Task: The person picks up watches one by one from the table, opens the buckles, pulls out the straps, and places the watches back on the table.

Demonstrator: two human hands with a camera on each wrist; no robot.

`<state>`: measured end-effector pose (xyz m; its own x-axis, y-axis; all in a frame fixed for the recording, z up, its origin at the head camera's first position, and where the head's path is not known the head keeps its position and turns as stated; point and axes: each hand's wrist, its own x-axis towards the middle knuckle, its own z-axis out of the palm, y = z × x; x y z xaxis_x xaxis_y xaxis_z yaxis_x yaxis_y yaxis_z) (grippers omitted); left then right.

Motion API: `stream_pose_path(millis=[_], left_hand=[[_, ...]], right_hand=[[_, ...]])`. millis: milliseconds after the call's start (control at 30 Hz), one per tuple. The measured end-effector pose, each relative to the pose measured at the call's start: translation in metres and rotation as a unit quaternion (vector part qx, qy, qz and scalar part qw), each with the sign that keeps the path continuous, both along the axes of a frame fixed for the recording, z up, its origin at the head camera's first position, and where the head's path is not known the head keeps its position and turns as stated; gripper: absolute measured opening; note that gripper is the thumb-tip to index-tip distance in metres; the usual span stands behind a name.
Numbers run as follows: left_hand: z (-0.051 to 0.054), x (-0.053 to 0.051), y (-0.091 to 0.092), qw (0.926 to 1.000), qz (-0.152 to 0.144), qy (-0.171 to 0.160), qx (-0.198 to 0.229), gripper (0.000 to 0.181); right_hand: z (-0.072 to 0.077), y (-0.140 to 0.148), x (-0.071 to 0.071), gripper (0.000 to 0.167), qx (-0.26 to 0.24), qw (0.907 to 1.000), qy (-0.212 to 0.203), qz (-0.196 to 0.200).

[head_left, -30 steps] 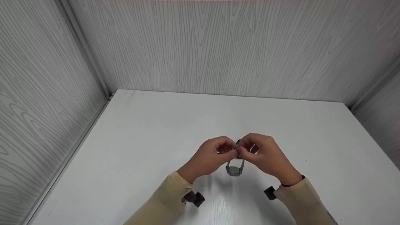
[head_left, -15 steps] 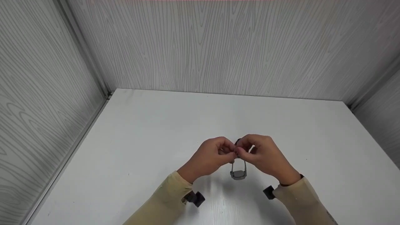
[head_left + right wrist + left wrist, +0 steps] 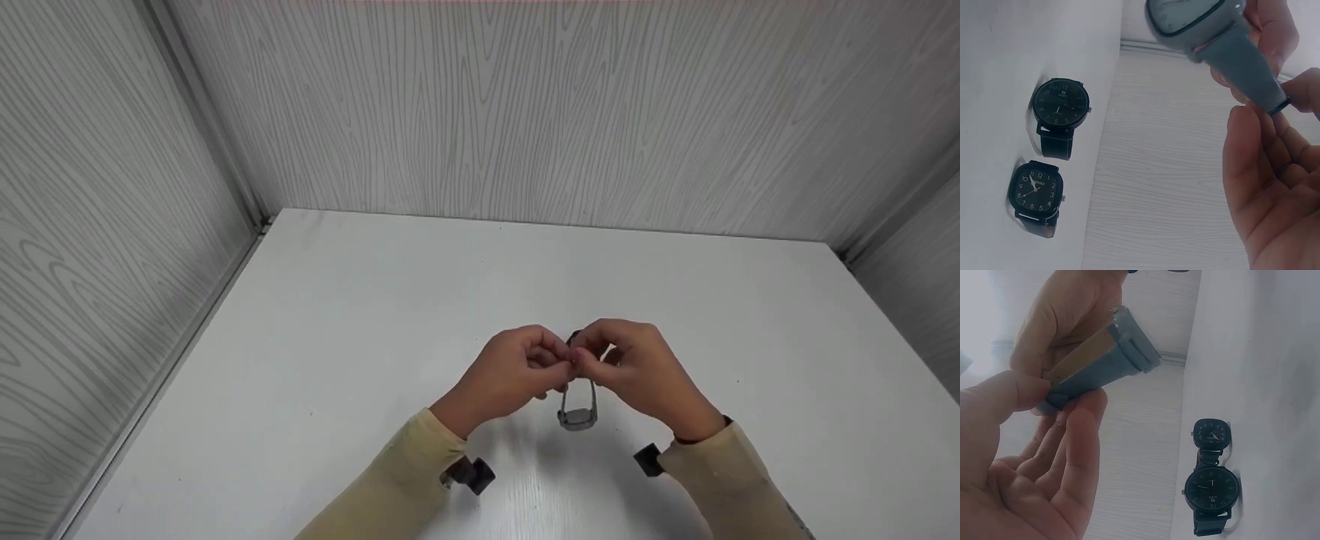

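Two watches (image 3: pixel 1062 104) (image 3: pixel 1036 190) lie on the table (image 3: pixel 375 300), another watch (image 3: pixel 577 417) between the hands (image 3: pixel 517 375) (image 3: pixel 634 371).

Back wall (image 3: pixel 480 112): grey wood grain, twelve o'clock.
Left wall (image 3: pixel 90 225): same grain, nine o'clock.
Right wall (image 3: pixel 919 277): grained, three o'clock.
Strip (image 3: pixel 196 101): grey, ten o'clock corner.
Table (image 3: pixel 375 285): white, sheen (image 3: pixel 521 499) at six o'clock.

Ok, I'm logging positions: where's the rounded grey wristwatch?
In the head view, the grey wristwatch is low, right of centre, strap pinched by left hand and right hand.

Hazy wrist views — tabletop (image 3: pixel 390 285) softly shadowed.
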<state>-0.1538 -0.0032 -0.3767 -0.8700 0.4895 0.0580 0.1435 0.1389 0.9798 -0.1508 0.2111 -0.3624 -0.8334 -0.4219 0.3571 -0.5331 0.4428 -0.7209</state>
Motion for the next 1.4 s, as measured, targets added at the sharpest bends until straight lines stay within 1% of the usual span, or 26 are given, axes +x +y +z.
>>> stream_pose_path(millis=[100, 167, 233, 300, 367, 467, 633, 733, 833, 967, 1067, 1167, 1300, 1400], left_hand=[[-0.0003, -0.0008, -0.0006, 1.0000, -0.007, 0.003, 0.000, 0.014], [-0.0010, -0.0012, -0.0008, 0.9998, -0.009, 0.016, 0.000, 0.015], [-0.0018, -0.0011, -0.0004, 0.9993, -0.006, 0.037, 0.004, 0.015], [-0.0022, -0.0012, -0.0001, 0.9979, -0.002, 0.065, 0.005, 0.014], [-0.0020, -0.0011, -0.0004, 0.9963, 0.003, 0.086, 0.004, 0.013], [-0.0012, -0.0013, -0.0019, 0.9952, 0.006, 0.097, -0.006, 0.014], [0.0018, -0.0016, -0.0037, 0.9968, -0.005, 0.074, -0.031, 0.016], [0.0030, -0.0012, -0.0037, 0.9965, -0.008, 0.070, -0.045, 0.016], [0.0043, -0.0002, -0.0039, 0.9958, -0.005, 0.075, -0.051, 0.012], [0.0058, 0.0013, -0.0044, 0.9955, -0.001, 0.082, -0.048, 0.009], [0.0050, 0.0014, -0.0042, 0.9953, 0.001, 0.087, -0.044, 0.008], [0.0035, 0.0008, -0.0040, 0.9960, 0.004, 0.081, -0.038, 0.006], [0.0039, 0.0014, -0.0044, 0.9974, 0.008, 0.064, -0.033, 0.006], [0.0048, 0.0023, -0.0049, 0.9969, 0.011, 0.067, -0.040, 0.006]], right_hand=[[0.0009, -0.0001, 0.0003, 0.016, -0.010, 0.9997, 0.023, 0.002], [0.0015, -0.0002, 0.0004, 0.016, -0.019, 0.9993, 0.031, 0.002], [0.0013, -0.0002, -0.0001, 0.016, -0.029, 0.9990, 0.035, 0.003], [0.0010, 0.0002, -0.0008, 0.016, -0.031, 0.9989, 0.034, 0.003], [0.0008, 0.0006, -0.0015, 0.015, -0.029, 0.9992, 0.027, 0.003], [0.0006, 0.0015, -0.0025, 0.012, -0.012, 0.9999, 0.005, 0.002], [0.0007, 0.0033, -0.0036, 0.003, 0.002, 0.9989, -0.041, -0.021], [0.0007, 0.0037, -0.0037, 0.005, 0.009, 0.9980, -0.057, -0.027], [0.0011, 0.0031, -0.0036, 0.008, 0.014, 0.9977, -0.064, -0.018], [0.0019, 0.0023, -0.0038, 0.008, 0.007, 0.9975, -0.069, -0.011], [0.0015, 0.0022, -0.0042, 0.008, -0.001, 0.9973, -0.073, -0.009], [0.0010, 0.0021, -0.0044, 0.009, -0.017, 0.9962, -0.085, -0.004], [0.0015, 0.0021, -0.0038, 0.013, -0.037, 0.9933, -0.110, 0.007], [0.0019, 0.0019, -0.0039, 0.015, -0.034, 0.9919, -0.122, 0.011]])
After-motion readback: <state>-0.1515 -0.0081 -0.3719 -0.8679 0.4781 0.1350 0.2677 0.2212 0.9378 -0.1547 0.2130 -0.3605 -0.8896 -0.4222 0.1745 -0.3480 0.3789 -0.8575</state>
